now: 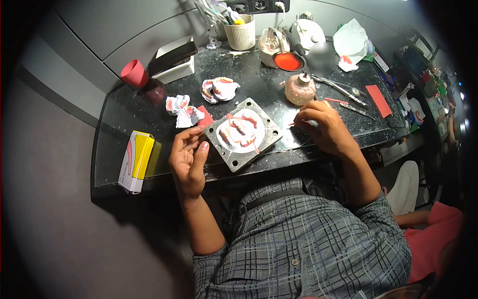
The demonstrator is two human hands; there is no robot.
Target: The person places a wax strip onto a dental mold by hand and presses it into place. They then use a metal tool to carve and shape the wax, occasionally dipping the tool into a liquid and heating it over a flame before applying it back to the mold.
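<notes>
A square metal denture flask [239, 162] lies at the bench's front edge. White plaster [255, 138] fills its round middle, with pink wax strips and a denture form [240, 127] on top. My left hand [188, 162] is at the flask's left corner, fingers apart and loosely curled, fingertips right at the metal. To the right of the flask, my right hand [323, 124] has its fingers pinched together over the bench; what they hold, if anything, is too small to make out. A spirit lamp [299, 90] stands just behind that hand.
Plaster dental casts [219, 90] lie behind the flask, with a yellow box [137, 162] at left. A pan of red wax [288, 62], metal tools [343, 89] and a pink wax sheet [378, 101] are toward the right. Another person's red sleeve [433, 234] shows at lower right.
</notes>
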